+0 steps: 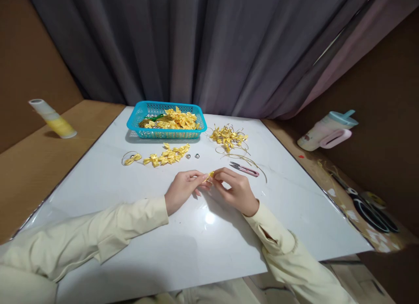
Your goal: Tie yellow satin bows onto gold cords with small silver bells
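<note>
Looking down through the head view, I read 1 scene on the white table. The left hand and right hand meet near the table's middle, low over its surface. Each hand is pinched shut on the same yellow ribbon piece, with the fingertips of the 2 hands almost touching across it. Most of the piece is hidden between the fingers, so I cannot tell its exact shape.

Beyond the hands lies a row of yellow bows, with 2 small silver beads just beside its right end. Pink thread snips rest near the right hand. Farther back stand a blue basket holding more bows and a loose pile of bows and gold cord. Off the white surface, a roll lies at the left. At the right I see a lidded cup and large scissors.

I judge the ribbon piece to be very light, soft and easily crushed, and its sheen suggests a slippery face. A fingertip pinch at each end or at the folded centre should hold it, and light pressure looks sufficient.
</note>
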`<state>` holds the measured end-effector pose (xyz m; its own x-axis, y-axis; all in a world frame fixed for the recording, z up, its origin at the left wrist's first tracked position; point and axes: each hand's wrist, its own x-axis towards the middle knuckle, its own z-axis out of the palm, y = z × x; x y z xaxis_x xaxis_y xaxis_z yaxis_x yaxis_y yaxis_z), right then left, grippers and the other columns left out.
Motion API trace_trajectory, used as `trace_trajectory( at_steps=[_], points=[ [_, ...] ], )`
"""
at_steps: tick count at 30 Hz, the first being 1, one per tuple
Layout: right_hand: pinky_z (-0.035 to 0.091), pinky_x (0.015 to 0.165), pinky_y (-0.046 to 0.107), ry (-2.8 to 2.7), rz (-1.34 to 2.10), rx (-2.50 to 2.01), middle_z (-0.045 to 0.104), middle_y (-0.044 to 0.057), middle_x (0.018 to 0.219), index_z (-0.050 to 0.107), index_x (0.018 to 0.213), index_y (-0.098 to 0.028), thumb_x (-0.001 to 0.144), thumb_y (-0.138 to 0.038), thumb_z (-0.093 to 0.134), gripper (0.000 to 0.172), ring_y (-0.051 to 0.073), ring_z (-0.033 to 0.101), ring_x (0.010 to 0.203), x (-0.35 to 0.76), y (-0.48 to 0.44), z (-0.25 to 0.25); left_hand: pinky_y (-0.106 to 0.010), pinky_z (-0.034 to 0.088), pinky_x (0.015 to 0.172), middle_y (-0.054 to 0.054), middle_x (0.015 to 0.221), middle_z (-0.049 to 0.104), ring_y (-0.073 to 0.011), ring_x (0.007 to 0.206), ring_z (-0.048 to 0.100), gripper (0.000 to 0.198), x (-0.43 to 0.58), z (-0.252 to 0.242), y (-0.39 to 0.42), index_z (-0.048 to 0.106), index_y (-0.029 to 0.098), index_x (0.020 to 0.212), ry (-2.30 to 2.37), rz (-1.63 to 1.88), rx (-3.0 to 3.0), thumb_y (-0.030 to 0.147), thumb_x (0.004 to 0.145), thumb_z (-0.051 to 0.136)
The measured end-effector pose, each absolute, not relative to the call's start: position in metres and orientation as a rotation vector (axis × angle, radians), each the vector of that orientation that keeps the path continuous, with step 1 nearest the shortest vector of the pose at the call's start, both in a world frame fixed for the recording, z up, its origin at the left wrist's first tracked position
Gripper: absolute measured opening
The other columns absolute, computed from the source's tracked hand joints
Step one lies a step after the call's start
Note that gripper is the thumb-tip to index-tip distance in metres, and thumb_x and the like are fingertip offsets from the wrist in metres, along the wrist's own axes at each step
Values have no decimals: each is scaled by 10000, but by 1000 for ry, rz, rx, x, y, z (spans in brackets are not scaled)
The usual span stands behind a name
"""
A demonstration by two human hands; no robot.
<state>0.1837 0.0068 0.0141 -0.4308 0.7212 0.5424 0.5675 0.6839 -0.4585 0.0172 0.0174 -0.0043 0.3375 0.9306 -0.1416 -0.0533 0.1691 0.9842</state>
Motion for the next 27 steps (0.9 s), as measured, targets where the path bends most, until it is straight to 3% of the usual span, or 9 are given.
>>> trace_trajectory(
  at_steps=[4,9,19,23,27],
  points=[
    [434,552,240,-2004,490,-1164,636,36,652,580,627,-186,816,-228,530,200,134,567,588,182,8,21,-204,453,460,-70,752,698,-195,735,659,299,17,-5,18,663,121,800,976,894,1186,409,724,626],
    [456,564,247,-1901,678,-1275,658,26,659,603,629,-189,796,-244,557,182,139,585,593,183,9,24,-205,456,464,-77,777,693,-201,755,660,297,18,-4,18,668,117,799,988,896,1189,402,730,621],
    [468,659,259,-2298,98,-921,647,102,895,589,813,-164,865,-129,442,160,157,591,801,182,1,13,-224,450,500,-62,743,690,-101,502,547,337,15,-7,19,664,116,816,1060,865,1272,436,764,576],
    [411,558,251,-2411,-229,-921,652,79,842,588,823,-154,851,-89,446,159,155,558,733,181,-2,14,-228,445,508,-56,738,682,-95,487,534,337,15,-9,20,661,112,808,1077,870,1270,435,756,580],
    [390,553,274,-2483,-497,-865,655,78,796,599,856,-133,854,-86,443,163,176,546,742,179,-4,15,-227,440,496,-53,718,675,-96,485,533,335,16,-10,20,658,108,787,1084,878,1253,433,742,592]
  ],
)
